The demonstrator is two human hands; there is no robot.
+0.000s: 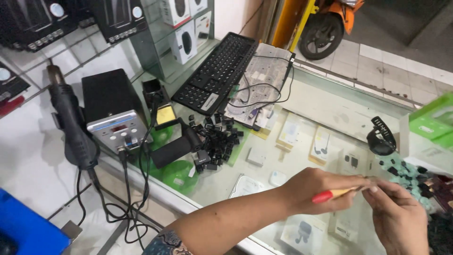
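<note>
My left hand (316,189) reaches in from the lower left over the glass counter (330,108) and grips a thin tool with a red handle (330,194) and a pale front part. My right hand (396,217) meets it from the lower right, with its fingertips pinched on the tool's tip. What sits at the tip is too small to tell. Just beyond the hands lie several small teal and black pieces (405,172).
A black keyboard (217,71) and a bare keyboard sheet with wires (264,78) lie at the back. Loose black keycaps (218,137) are heaped mid-counter. A soldering station (113,113) and hot-air gun (71,127) stand left. A black watch (382,137) and green boxes (434,120) are on the right.
</note>
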